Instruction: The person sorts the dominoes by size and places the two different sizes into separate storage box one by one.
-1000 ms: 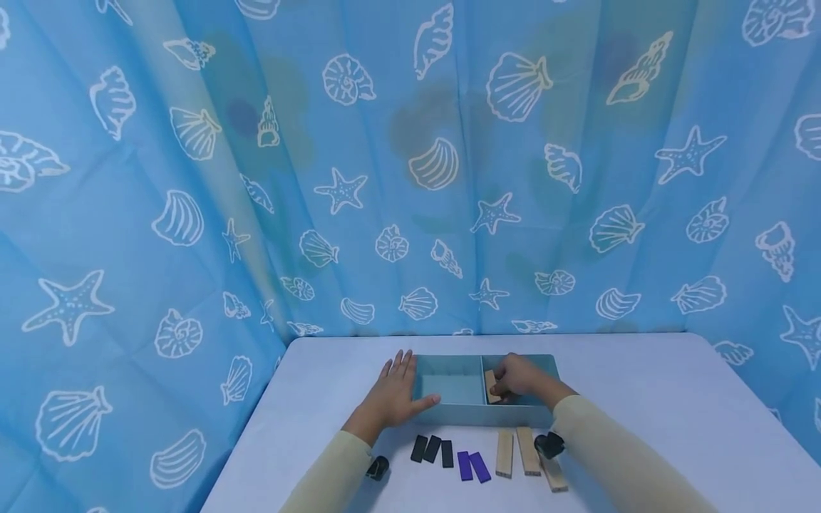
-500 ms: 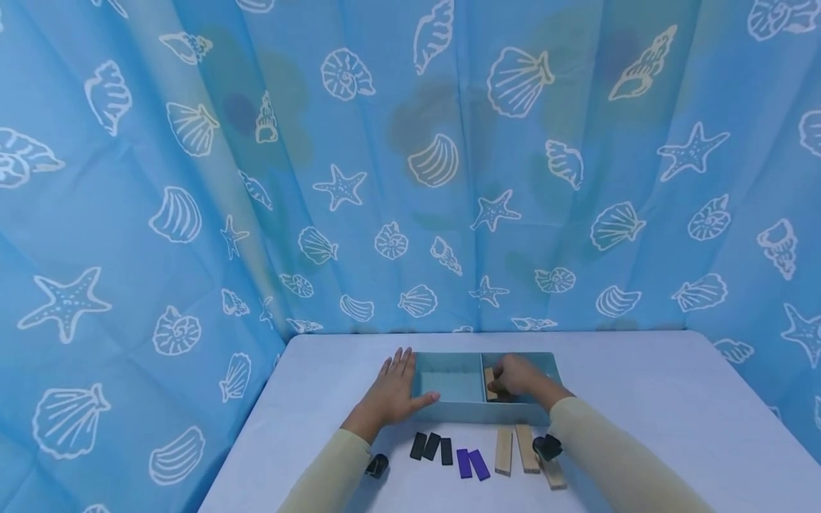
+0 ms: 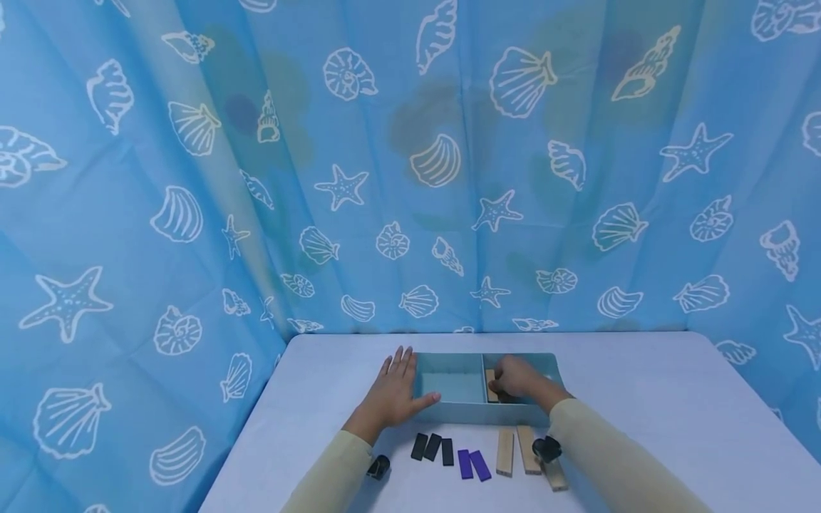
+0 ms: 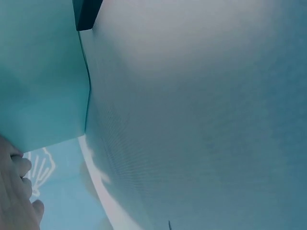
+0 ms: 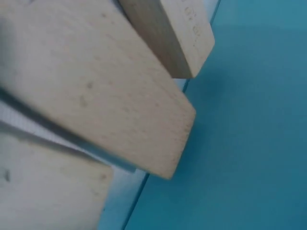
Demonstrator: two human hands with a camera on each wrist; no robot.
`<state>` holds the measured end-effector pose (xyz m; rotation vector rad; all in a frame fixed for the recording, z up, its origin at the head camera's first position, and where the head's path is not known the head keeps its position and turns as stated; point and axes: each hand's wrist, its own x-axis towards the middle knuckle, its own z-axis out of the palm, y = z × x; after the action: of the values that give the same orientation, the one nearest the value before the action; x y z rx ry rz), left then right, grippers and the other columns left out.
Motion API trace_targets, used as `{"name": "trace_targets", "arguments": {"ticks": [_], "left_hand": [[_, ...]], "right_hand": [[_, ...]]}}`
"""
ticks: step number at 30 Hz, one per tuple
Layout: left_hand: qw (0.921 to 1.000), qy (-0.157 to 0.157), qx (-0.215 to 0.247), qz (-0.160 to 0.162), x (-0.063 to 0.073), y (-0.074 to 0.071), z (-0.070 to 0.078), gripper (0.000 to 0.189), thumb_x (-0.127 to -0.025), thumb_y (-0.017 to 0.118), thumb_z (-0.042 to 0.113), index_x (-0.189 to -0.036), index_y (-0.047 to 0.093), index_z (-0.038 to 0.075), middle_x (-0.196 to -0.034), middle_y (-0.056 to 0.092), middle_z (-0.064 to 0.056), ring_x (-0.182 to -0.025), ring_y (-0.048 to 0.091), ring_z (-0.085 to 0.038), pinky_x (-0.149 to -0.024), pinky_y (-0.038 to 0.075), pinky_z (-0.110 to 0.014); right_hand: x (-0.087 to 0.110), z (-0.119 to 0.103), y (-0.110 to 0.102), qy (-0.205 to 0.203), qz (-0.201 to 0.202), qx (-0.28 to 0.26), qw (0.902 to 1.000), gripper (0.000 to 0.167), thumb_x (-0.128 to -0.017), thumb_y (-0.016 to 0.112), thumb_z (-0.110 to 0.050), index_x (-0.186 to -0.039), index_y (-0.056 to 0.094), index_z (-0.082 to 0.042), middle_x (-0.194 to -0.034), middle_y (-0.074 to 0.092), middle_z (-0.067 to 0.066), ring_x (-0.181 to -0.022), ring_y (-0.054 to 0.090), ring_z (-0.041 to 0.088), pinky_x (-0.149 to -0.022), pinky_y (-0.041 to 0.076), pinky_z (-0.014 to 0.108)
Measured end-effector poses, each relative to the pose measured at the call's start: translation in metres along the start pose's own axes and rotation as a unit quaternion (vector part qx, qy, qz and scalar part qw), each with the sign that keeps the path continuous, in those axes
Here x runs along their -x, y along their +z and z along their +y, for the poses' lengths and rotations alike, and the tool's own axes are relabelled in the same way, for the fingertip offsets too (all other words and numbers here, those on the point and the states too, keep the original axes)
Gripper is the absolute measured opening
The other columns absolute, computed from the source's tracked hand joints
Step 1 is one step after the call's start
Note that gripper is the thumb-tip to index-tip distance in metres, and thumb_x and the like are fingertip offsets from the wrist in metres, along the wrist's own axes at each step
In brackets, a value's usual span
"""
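Note:
A light teal box [image 3: 462, 413] with two compartments stands on the table. My left hand [image 3: 391, 395] rests against its left end, fingers straight and thumb spread over the front rim. In the left wrist view, part of that hand [image 4: 18, 189] shows beside the box's teal wall [image 4: 45, 76]. Inside the right compartment, close to the divider, my right hand [image 3: 519, 377] pinches a wooden block [image 3: 492, 394] with curled fingers. The hand covers part of this block. The right wrist view does not show the fingers, only wooden blocks [image 5: 105, 91] lying before the box wall [image 5: 240, 143].
In front of the box lie black blocks [image 3: 432, 447], two purple blocks [image 3: 479, 465] and three wooden blocks [image 3: 505, 453], one partly under the right wrist's camera [image 3: 547, 449]. A blue shell-patterned curtain [image 3: 410, 178] hangs behind the white table [image 3: 641, 413].
Very little differs. The right hand stays on the wooden block by the divider, its fingers shifted only slightly. The left hand and the loose blocks keep their places.

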<state>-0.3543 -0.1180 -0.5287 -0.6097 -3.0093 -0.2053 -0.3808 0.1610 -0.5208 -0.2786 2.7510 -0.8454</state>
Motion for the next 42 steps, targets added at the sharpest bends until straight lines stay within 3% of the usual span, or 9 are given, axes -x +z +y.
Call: {"name": "trace_targets", "arguments": {"ticks": [3,6,9,14,27,42], "left_hand": [[0.9999,0.004,-0.003,0.01,-0.002,0.002,0.0,0.104,-0.087,0.037,0.077,-0.154,0.017,0.001,-0.161,0.014,-0.013,-0.148,0.003,-0.029,-0.117,0.006,-0.048],[0.9999,0.006,0.001,0.014,-0.002,0.004,0.0,0.103,-0.087,0.037,0.077,-0.154,0.017,0.001,-0.161,0.014,-0.013,-0.148,0.004,-0.029,-0.117,0.006,-0.048],[0.9999,0.006,-0.005,0.014,-0.002,0.004,-0.002,0.103,-0.088,0.036,0.077,-0.154,0.017,0.001,-0.161,0.014,-0.013,-0.148,0.004,-0.03,-0.117,0.007,-0.048],[0.9998,0.006,-0.01,0.013,-0.001,0.003,-0.003,0.103,-0.088,0.036,0.077,-0.154,0.016,0.001,-0.161,0.013,-0.013,-0.148,0.003,-0.029,-0.117,0.006,-0.047],[1.0,-0.001,0.002,0.003,0.0,0.001,0.0,0.102,-0.088,0.037,0.076,-0.155,0.015,0.003,-0.161,0.012,-0.011,-0.148,0.001,-0.026,-0.117,0.005,-0.046],[0.9997,0.005,0.018,0.015,-0.001,0.006,-0.004,0.102,-0.088,0.039,0.075,-0.154,0.018,0.0,-0.161,0.014,-0.013,-0.148,0.004,-0.028,-0.117,0.007,-0.048]], "right_hand": [[0.002,0.005,-0.003,-0.015,-0.005,-0.015,0.9998,0.026,-0.094,0.061,-0.014,-0.069,0.068,-0.01,-0.061,0.058,0.001,-0.056,0.055,0.016,-0.051,0.042,0.028],[0.007,0.008,-0.009,-0.032,-0.014,-0.024,0.9991,0.023,-0.095,0.06,-0.013,-0.075,0.07,-0.007,-0.065,0.062,0.003,-0.059,0.057,0.018,-0.054,0.046,0.031],[0.012,0.008,-0.016,-0.039,-0.017,-0.02,0.9989,0.017,-0.095,0.062,-0.013,-0.096,0.072,0.001,-0.08,0.066,0.005,-0.07,0.062,0.018,-0.064,0.053,0.037],[0.025,0.007,-0.026,-0.024,-0.025,-0.054,0.998,0.036,-0.094,0.063,-0.011,-0.124,0.06,0.007,-0.099,0.067,0.008,-0.08,0.067,0.02,-0.072,0.057,0.04],[0.065,0.013,-0.04,-0.05,-0.004,-0.076,0.9959,0.035,-0.094,0.064,-0.012,-0.125,0.061,0.004,-0.101,0.067,0.006,-0.08,0.068,0.02,-0.07,0.057,0.037],[0.084,0.016,-0.049,-0.076,0.034,-0.097,0.9918,0.037,-0.093,0.064,-0.01,-0.127,0.059,0.005,-0.101,0.066,0.006,-0.088,0.067,0.022,-0.071,0.058,0.036]]}}
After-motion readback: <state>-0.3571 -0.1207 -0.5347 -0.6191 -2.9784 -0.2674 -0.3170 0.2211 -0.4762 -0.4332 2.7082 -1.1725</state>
